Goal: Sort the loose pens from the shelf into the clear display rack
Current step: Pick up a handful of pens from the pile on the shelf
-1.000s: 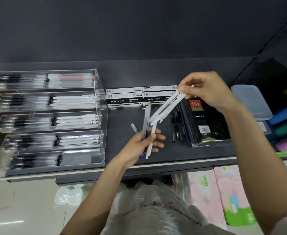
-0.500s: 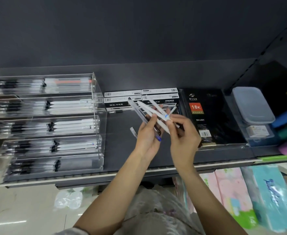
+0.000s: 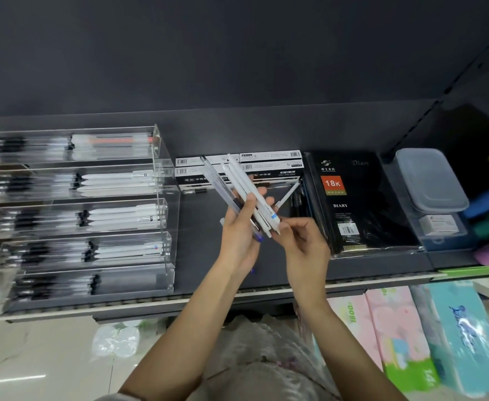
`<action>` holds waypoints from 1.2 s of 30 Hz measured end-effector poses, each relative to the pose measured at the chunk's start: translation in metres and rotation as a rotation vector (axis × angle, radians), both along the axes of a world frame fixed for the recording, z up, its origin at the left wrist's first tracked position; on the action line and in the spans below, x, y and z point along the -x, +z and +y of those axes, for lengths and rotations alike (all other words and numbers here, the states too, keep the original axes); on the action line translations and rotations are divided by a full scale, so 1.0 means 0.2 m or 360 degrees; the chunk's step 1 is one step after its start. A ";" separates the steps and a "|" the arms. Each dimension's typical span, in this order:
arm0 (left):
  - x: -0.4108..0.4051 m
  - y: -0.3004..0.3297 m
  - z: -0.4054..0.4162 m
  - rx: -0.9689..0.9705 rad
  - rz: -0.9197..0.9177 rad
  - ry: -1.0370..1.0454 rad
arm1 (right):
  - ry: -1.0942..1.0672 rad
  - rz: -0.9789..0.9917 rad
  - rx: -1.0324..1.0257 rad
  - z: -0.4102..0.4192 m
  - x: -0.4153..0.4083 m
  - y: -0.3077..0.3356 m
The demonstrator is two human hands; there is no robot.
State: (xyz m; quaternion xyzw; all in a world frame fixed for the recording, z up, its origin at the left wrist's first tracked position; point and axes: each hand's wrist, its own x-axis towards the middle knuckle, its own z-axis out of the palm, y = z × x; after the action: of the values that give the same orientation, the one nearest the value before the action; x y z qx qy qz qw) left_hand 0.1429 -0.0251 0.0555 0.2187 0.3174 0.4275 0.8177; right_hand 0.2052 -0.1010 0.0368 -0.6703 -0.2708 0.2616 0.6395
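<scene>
My left hand [image 3: 241, 227] grips a bunch of pens [image 3: 244, 188] above the dark shelf [image 3: 205, 247]: several white ones and a clear one with a blue tip, fanned up and to the left. Beside it, my right hand [image 3: 301, 241] pinches the lower ends of the white pens with thumb and fingertips. A white pen [image 3: 289, 193] and some dark pens lie on the shelf just right of the hands. The clear display rack [image 3: 162, 198] stands at the left, its five stepped tiers holding rows of white and black pens.
Black-and-white pen boxes [image 3: 269, 166] sit at the back of the shelf. A black diary [image 3: 359, 201] in plastic wrap lies to the right, then a lidded plastic container [image 3: 431, 180]. Tissue packs [image 3: 396, 337] stand below the shelf edge.
My right hand came down from the upper right with white pens and joined them to the bunch in my left hand. The camera view has shifted slightly.
</scene>
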 end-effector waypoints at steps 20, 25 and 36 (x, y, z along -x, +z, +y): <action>0.23 -0.06 -0.09 -0.0342 0.0346 -0.0991 | 0.1245 -0.0727 0.0336 0.35 -0.30 0.32; 0.25 -0.08 -0.09 -0.0299 0.0256 -0.0973 | 0.1058 -0.0696 0.0178 0.32 -0.33 0.36; 0.19 -0.12 -0.08 -0.0328 0.0389 -0.0904 | -0.0070 -0.0476 -0.0267 0.03 -0.36 0.45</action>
State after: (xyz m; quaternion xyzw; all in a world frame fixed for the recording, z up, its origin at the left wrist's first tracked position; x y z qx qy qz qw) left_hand 0.1053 -0.0418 0.0306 0.4300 0.2946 0.1827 0.8336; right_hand 0.2780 -0.0946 0.1263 -0.6517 -0.3692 0.1214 0.6514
